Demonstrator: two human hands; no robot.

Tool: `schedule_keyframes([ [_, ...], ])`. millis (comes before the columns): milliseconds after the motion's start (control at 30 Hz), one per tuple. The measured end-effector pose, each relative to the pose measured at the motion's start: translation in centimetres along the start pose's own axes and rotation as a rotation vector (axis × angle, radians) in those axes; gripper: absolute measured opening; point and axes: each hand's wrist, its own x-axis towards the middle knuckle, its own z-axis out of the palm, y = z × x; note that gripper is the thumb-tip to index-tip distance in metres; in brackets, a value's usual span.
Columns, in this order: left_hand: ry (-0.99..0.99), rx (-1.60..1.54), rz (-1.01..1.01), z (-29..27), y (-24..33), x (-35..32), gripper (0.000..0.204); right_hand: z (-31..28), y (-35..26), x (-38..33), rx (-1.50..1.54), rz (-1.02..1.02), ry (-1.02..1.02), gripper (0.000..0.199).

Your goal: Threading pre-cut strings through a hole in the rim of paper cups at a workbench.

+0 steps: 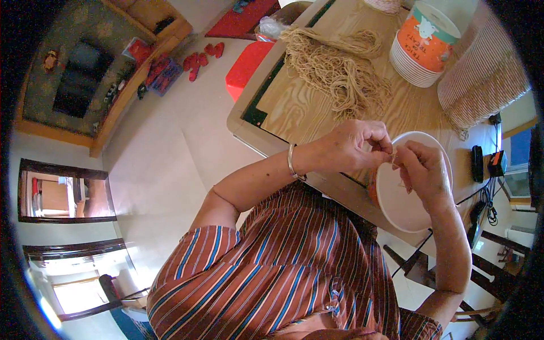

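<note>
A white-lined bucket [388, 195] is tilted toward me at the table's near edge, its round mouth facing up at me. My left hand [362, 148] is closed in a pinch at the bucket's upper left rim. Right beside it, my right hand [422, 170] is also closed, its fingertips nearly meeting the left ones over the bucket's mouth. Between the fingertips shows a bit of thin pale string [394, 160]; its ends are partly hidden by the fingers. Farther back on the table lies a loose tangled heap of tan string [345, 68].
Nested orange, white and green buckets [422, 48] stand at the table's far right, beside a tall leaning stack of buckets [481, 73]. Black cables and adapters [488, 164] lie at the right edge. A red stool [245, 68] stands past the table's left side.
</note>
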Motion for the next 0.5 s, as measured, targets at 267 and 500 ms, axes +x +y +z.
schedule_keyframes([
  [267,0.008,0.006,-0.035,0.0,0.5,-0.1,0.011,-0.5,0.6,-0.6,0.112,0.07,-0.063,0.018],
  [500,0.014,0.036,-0.041,-0.1,0.5,-0.1,0.013,0.4,0.6,-1.3,0.15,-0.094,-0.03,0.017],
])
